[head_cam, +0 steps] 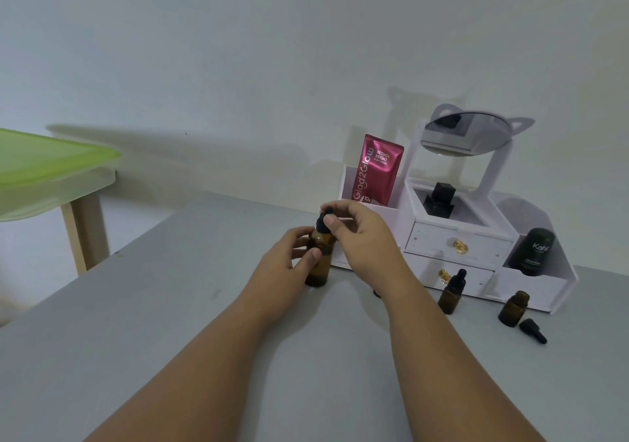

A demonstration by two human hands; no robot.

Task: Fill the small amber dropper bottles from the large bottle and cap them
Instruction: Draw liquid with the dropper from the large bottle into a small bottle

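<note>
amber glass, how many pieces? asks the desk.

three on my feed, i answer: one large amber glass bottle (318,269) and two small ones. the large one stands on the flat grey table top (170,305), just in front of the organiser. the left hand (289,256) wraps its body, fingers curled round it. the right hand (357,234) pinches the black rubber dropper cap (322,221) at its neck.

and the small ones?

both are upright, off to the right by the drawers. the small capped amber bottle (451,293) is nearer the hands. the small open amber bottle (514,309) has one loose black dropper cap (532,331) lying just beside it.

anything in the way?

the right forearm crosses the lower left corner of the white drawer organiser with a round mirror (459,247). a small dark thing under the wrist i cannot make out. the organiser holds one glossy pink sachet (377,169), one dark rounded bottle (536,247) and one black angular object (439,200). one green-topped table with pale wooden legs (41,159) stands far left.
</note>
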